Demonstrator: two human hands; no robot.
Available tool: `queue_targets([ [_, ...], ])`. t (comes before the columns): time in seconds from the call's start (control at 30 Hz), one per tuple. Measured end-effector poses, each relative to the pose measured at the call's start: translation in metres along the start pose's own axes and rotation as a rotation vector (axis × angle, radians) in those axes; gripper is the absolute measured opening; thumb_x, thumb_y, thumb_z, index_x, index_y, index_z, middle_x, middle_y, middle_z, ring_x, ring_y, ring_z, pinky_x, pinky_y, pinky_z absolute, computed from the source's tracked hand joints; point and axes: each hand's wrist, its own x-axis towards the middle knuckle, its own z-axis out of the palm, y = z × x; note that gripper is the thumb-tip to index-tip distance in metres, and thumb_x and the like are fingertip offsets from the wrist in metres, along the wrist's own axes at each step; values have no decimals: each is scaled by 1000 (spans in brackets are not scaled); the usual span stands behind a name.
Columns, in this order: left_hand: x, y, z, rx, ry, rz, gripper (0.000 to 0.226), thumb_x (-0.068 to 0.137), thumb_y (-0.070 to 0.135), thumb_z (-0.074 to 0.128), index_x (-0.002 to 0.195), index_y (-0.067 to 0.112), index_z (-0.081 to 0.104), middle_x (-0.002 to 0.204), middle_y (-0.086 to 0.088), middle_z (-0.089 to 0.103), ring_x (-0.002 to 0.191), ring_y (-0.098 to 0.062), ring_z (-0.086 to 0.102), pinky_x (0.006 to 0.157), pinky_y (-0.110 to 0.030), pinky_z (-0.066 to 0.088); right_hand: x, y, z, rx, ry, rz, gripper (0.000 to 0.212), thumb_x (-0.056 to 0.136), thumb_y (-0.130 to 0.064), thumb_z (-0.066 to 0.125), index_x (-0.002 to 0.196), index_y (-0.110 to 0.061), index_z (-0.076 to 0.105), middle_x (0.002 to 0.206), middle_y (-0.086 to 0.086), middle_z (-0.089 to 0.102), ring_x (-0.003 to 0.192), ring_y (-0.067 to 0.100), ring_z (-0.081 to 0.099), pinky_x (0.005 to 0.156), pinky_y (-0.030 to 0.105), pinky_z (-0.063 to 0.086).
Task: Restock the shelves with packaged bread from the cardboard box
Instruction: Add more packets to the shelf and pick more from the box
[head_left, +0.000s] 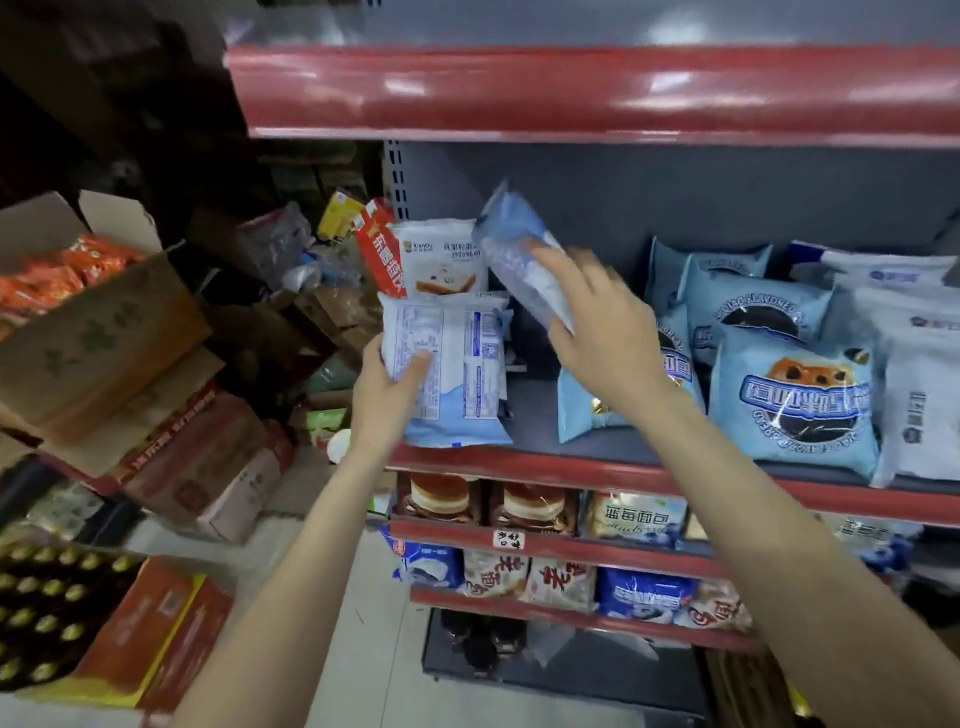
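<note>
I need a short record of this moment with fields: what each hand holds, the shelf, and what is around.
left hand: grips a white and blue bread packet, its back label facing the camera, at the shelf's left end
right hand: holds a tilted blue bread packet, blurred by motion
shelf: red-edged, light blue bread packets on its right part
behind the left packet: upright white packet beside a red packet
to the left: open cardboard box with orange packs

Two hands (387, 395), two held packets (452, 369)
</note>
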Motion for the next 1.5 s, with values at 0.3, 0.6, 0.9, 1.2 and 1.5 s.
queue_targets([
  [0.3, 15, -11, 3, 190, 35, 45, 72, 80, 63, 54, 139, 25, 40, 132, -1, 51, 125, -24, 43, 104, -48, 38, 76, 5, 75, -401, -259, -389, 72, 71, 2, 31, 127, -34, 59, 114, -1, 68, 68, 27, 64, 55, 29, 50],
  [0.6, 10, -11, -3, 70, 97, 50, 61, 83, 47, 64, 135, 19, 47, 128, -1, 55, 114, -17, 56, 97, -46, 47, 95, 39, 92, 30, -558, -338, 43, 102, -29, 36, 145, -31, 35, 152, -3, 34, 139, 23, 33, 110, 45, 30],
  [0.9, 13, 24, 8, 131, 17, 183, 66, 83, 39, 71, 140, 20, 44, 135, 0, 51, 121, -12, 50, 103, -35, 42, 19, 8, 55, 400, -288, 188, 39, 100, -39, 33, 126, -22, 58, 122, 4, 59, 112, 24, 54, 95, 31, 38],
  [1.2, -16, 86, 37, 565, 28, 1347, 42, 89, 10, 61, 129, 14, 49, 109, 0, 56, 90, -18, 57, 69, -28, 49, 1, 36, -35, 976, -321, 789, 63, 87, -73, 23, 107, -31, 66, 113, 2, 67, 94, 23, 68, 84, 45, 55],
  [1.5, 2, 47, 32, 792, -140, 1527, 44, 90, -5, 48, 127, 18, 54, 116, -6, 64, 107, -21, 55, 89, -33, 43, -17, 38, -18, 1243, -219, 565, 70, 80, 12, 64, 137, -21, 42, 128, -5, 52, 94, 5, 67, 74, 21, 54],
])
